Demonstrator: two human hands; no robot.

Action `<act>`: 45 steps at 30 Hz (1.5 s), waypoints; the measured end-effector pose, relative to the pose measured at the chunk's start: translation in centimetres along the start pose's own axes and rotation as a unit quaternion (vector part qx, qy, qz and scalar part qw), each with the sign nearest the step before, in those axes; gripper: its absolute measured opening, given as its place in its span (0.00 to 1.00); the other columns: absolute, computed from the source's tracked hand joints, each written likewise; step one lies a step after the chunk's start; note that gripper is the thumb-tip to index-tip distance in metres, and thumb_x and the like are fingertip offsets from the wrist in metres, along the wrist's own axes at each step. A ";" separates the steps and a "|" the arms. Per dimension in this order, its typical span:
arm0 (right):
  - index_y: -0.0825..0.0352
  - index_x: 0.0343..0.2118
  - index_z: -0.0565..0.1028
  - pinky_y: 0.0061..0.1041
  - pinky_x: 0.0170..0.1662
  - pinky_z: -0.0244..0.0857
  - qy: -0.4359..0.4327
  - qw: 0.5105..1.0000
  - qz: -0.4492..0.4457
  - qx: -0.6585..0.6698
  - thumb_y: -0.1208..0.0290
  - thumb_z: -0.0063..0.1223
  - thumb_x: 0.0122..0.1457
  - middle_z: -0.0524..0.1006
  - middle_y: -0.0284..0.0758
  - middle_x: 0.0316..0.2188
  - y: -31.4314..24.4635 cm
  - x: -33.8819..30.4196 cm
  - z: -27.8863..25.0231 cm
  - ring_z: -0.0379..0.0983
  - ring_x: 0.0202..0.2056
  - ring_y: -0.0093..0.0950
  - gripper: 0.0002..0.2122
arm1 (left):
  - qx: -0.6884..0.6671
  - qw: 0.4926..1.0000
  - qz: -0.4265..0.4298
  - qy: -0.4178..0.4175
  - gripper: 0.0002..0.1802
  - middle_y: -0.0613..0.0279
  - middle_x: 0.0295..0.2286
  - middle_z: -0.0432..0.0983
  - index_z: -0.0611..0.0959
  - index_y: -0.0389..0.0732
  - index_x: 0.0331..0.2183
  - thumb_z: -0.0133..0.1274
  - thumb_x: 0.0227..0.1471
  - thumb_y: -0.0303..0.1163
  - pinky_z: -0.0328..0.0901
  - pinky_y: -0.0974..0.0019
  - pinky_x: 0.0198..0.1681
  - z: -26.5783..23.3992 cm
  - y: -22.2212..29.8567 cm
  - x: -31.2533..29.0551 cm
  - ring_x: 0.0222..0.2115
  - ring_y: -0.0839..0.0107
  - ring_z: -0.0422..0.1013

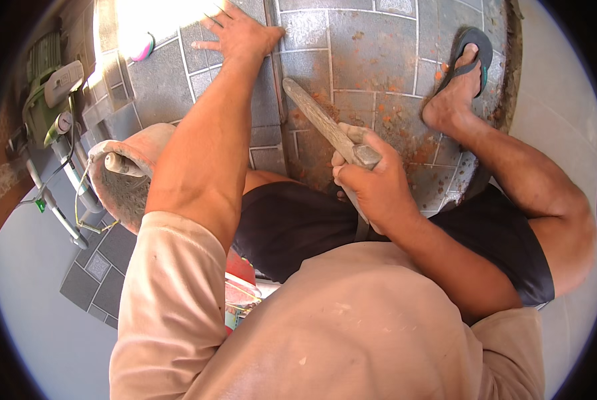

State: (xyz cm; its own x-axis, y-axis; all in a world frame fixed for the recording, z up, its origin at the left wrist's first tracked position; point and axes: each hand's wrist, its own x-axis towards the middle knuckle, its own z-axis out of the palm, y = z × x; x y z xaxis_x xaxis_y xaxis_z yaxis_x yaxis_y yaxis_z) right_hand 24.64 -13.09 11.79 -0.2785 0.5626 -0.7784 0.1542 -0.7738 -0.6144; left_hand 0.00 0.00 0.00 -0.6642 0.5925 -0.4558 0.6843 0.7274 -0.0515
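Head view: our left hand (238, 33) spreads its fingers over the far tiles (372, 50), holding nothing; our right hand (382, 183) curls firmly around the tool (317, 117), mid-scene, its tip slanting far left. A bucket (120, 189) sits left, a sandal (474, 41) far right.

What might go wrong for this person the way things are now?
Two risks stand out, as I see it. The left hand is spread bare on the tiles, ahead of the tip of the long worn tool in the right hand; a slip forward might catch its fingers. Loose orange bits also litter the tiles near the right foot, so its open flip-flop might skid and gives the toes little cover.
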 end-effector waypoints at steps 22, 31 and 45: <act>0.74 0.59 0.72 0.20 0.37 0.67 -0.028 0.999 -0.032 0.010 0.78 0.55 0.58 0.78 0.28 0.34 0.8 0.4 -0.4 0.72 0.34 0.17 0.24 | -0.015 0.999 0.018 0.040 0.67 0.40 0.72 0.47 0.52 0.36 0.72 0.71 0.41 0.52 0.30 0.24 0.71 0.8 -0.2 0.0 0.74 0.47 0.39; 0.75 0.59 0.72 0.17 0.36 0.66 0.040 0.997 -0.073 -0.003 0.79 0.55 0.57 0.77 0.28 0.34 -1.2 0.5 -0.4 0.71 0.33 0.16 0.24 | -0.026 0.995 0.062 0.068 0.68 0.40 0.71 0.50 0.52 0.34 0.71 0.70 0.40 0.53 0.26 0.21 0.69 2.6 -1.4 1.1 0.74 0.44 0.37; 0.79 0.60 0.69 0.20 0.36 0.66 0.014 0.979 -0.198 0.052 0.81 0.52 0.57 0.77 0.31 0.32 -6.4 12.7 1.9 0.71 0.32 0.18 0.26 | -0.024 0.996 0.040 0.071 0.73 0.46 0.71 0.50 0.45 0.37 0.73 0.72 0.41 0.55 0.28 0.24 0.71 1.9 -0.7 1.1 0.74 0.50 0.39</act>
State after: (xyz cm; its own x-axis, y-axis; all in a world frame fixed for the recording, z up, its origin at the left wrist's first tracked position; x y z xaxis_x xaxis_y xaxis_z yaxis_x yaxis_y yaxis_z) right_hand 18.34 -1.52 6.13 -0.2703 0.8309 -0.4863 -0.0583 -0.5183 -0.8532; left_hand -0.61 -0.51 -2.18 -0.6455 0.6903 -0.3270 0.7246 0.6888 0.0236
